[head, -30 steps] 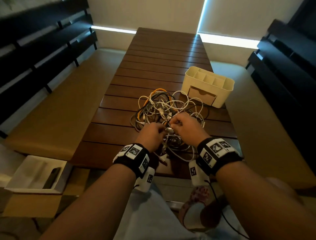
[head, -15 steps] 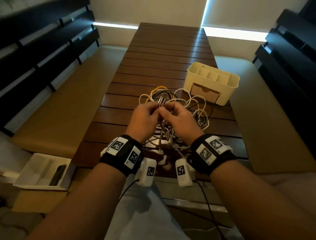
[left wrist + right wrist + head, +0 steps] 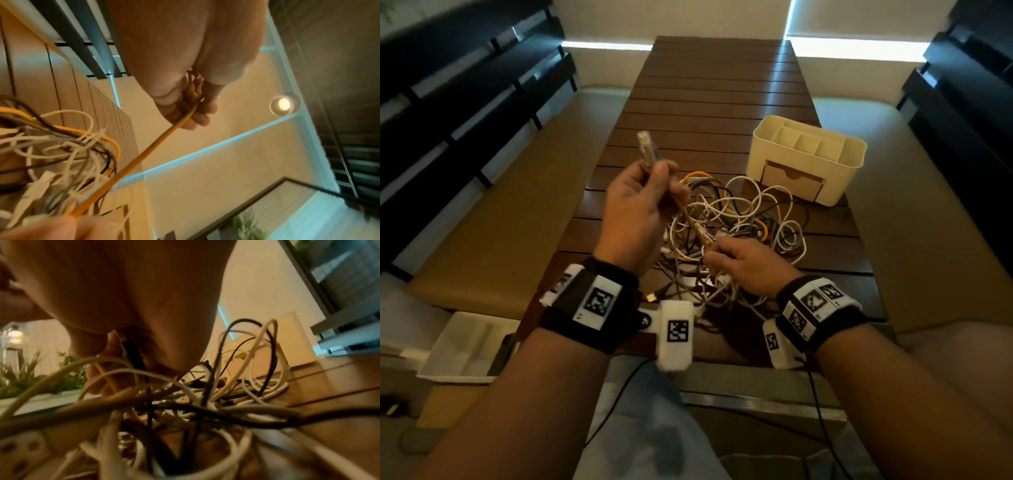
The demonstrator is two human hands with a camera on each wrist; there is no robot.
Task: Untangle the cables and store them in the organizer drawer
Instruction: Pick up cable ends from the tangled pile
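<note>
From my head view, my left hand point(image 3: 640, 209) has risen above the cable tangle point(image 3: 736, 233), where a moment ago both hands were pressed together at its near edge; my fingers are curled round the orange cable point(image 3: 690, 222), whose pale plug end point(image 3: 646, 147) now sticks up past my knuckles. That tells me one end is free and this cable is starting to come out of the knot, though the rest of it is, I judge, yet to be worked loose. My right hand point(image 3: 748, 265) sits low at the near side of the tangle, fingers bent and pinching strands where the orange cable enters it. The organizer point(image 3: 808, 161) stands just beyond the tangle to the right, its drawer point(image 3: 792, 178) closed, so nothing is stored yet. My left wrist view shows what the head view hides: the orange cable point(image 3: 148, 154) runs taut and straight from my curled fingers point(image 3: 197, 113) down into the tangle point(image 3: 57, 154). My right wrist view, from inside the tangle point(image 3: 185, 402), shows my fingers point(image 3: 115, 353) closed on a black connector point(image 3: 131, 352), with an orange strand beside it, a detail the head view is too distant to reveal; the organizer point(image 3: 287, 344) rises just behind the loops.
</note>
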